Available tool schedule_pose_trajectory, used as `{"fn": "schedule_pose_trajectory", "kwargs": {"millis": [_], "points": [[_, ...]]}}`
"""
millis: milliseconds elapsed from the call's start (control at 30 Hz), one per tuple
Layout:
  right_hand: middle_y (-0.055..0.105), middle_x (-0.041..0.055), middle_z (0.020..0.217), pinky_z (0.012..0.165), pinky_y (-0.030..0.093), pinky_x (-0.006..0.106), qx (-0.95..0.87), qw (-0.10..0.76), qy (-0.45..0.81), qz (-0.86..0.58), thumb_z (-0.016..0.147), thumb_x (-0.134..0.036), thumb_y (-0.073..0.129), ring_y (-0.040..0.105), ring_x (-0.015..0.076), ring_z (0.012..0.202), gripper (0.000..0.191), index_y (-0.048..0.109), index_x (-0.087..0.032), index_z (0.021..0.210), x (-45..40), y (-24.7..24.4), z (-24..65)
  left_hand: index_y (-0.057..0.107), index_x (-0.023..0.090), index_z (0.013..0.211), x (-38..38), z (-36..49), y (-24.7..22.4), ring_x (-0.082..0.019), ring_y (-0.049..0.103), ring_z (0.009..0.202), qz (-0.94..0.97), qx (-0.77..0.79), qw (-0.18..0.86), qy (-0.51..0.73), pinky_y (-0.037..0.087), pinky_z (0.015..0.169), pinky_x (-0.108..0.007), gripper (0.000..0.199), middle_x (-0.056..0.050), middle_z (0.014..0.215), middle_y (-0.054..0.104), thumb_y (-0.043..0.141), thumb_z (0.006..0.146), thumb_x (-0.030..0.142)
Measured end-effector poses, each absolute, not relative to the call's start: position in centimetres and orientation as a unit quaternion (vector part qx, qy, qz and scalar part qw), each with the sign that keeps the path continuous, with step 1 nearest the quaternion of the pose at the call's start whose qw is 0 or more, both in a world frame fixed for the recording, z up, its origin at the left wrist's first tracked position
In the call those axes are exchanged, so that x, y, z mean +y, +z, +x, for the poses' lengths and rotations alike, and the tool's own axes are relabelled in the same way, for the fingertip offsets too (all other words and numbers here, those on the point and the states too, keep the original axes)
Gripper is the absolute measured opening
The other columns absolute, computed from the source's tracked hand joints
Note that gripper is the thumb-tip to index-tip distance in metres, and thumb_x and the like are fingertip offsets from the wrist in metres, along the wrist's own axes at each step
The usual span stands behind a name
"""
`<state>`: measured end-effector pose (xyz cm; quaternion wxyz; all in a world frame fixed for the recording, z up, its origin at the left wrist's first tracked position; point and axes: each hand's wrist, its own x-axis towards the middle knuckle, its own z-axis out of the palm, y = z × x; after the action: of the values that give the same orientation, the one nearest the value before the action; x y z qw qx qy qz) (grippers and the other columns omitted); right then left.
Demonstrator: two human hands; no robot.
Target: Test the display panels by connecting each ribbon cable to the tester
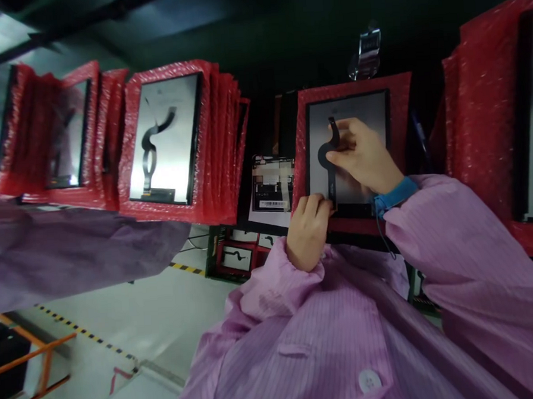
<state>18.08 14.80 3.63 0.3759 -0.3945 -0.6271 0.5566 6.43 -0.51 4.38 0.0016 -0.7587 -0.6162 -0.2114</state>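
A display panel (355,111) with a silvery back and black frame lies on a red bubble-wrap sheet (304,102) in front of me. A black flex cable (324,156) with a rounded bend runs up over the panel. My right hand (365,155) is closed, pinching the cable's upper part between thumb and fingers, with a blue wrist strap (397,196) on that wrist. At the panel's lower left edge, my left hand (310,230) has curled fingers pressed at the cable's lower end. Those fingertips partly hide the cable's end.
Stacks of red-wrapped panels stand left (225,148) and right (481,123). An opened device (272,184) with a barcode label lies beside my panel. A metal clip (368,51) sits behind it. Another person's purple sleeve (86,250) reaches in from the left.
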Motion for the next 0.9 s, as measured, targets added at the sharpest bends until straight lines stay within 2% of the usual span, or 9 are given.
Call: {"fn": "schedule_pose_trajectory", "kwargs": {"millis": [200, 333, 567, 733, 900], "points": [[0.066, -0.0007, 0.097, 0.081, 0.061, 0.040, -0.632, 0.371, 0.563, -0.383, 0.071, -0.013, 0.072, 0.068, 0.0183, 0.082, 0.032, 0.061, -0.025, 0.098, 14.7, 3.8, 17.9, 0.063, 0.013, 0.095, -0.2, 6.7, 4.4, -0.023, 0.052, 0.086, -0.761, -0.632, 0.004, -0.146, 0.048, 0.079, -0.036, 0.019, -0.010, 0.098, 0.061, 0.045, 0.100, 0.015], [0.065, -0.0014, 0.087, 0.078, 0.060, 0.038, -0.640, 0.355, 0.559, -0.390, 0.071, -0.011, 0.071, 0.067, 0.0173, 0.077, 0.031, 0.060, -0.025, 0.097, 14.6, 4.0, 18.0, 0.062, 0.015, 0.092, -0.1, 6.5, 4.3, -0.022, 0.051, 0.084, -0.764, -0.629, 0.009, -0.145, 0.046, 0.078, -0.035, 0.017, -0.009, 0.098, 0.061, 0.046, 0.100, 0.015], [0.061, -0.0029, 0.081, 0.076, 0.060, 0.037, -0.642, 0.332, 0.579, -0.377, 0.069, -0.012, 0.078, 0.066, 0.0169, 0.076, 0.041, 0.058, -0.026, 0.102, 14.6, 3.6, 18.2, 0.061, 0.015, 0.091, 0.1, 6.3, 4.2, -0.022, 0.051, 0.085, -0.768, -0.620, 0.011, -0.163, 0.045, 0.076, -0.034, 0.020, -0.008, 0.097, 0.062, 0.044, 0.101, 0.018], [0.059, -0.0045, 0.077, 0.068, 0.059, 0.035, -0.640, 0.325, 0.595, -0.361, 0.070, -0.015, 0.079, 0.066, 0.0159, 0.069, 0.043, 0.057, -0.028, 0.104, 14.4, 3.5, 18.2, 0.061, 0.016, 0.091, 0.0, 6.3, 4.2, -0.022, 0.051, 0.082, -0.766, -0.622, 0.015, -0.158, 0.044, 0.074, -0.035, 0.023, -0.009, 0.097, 0.063, 0.040, 0.102, 0.019], [0.061, -0.0057, 0.073, 0.069, 0.060, 0.037, -0.663, 0.303, 0.587, -0.351, 0.069, -0.018, 0.082, 0.064, 0.0168, 0.066, 0.050, 0.056, -0.030, 0.110, 14.4, 3.7, 18.6, 0.061, 0.017, 0.092, -0.8, 6.2, 3.3, -0.020, 0.057, 0.085, -0.746, -0.618, 0.000, -0.250, 0.047, 0.080, -0.034, 0.020, -0.008, 0.097, 0.065, 0.044, 0.102, 0.021]]}}
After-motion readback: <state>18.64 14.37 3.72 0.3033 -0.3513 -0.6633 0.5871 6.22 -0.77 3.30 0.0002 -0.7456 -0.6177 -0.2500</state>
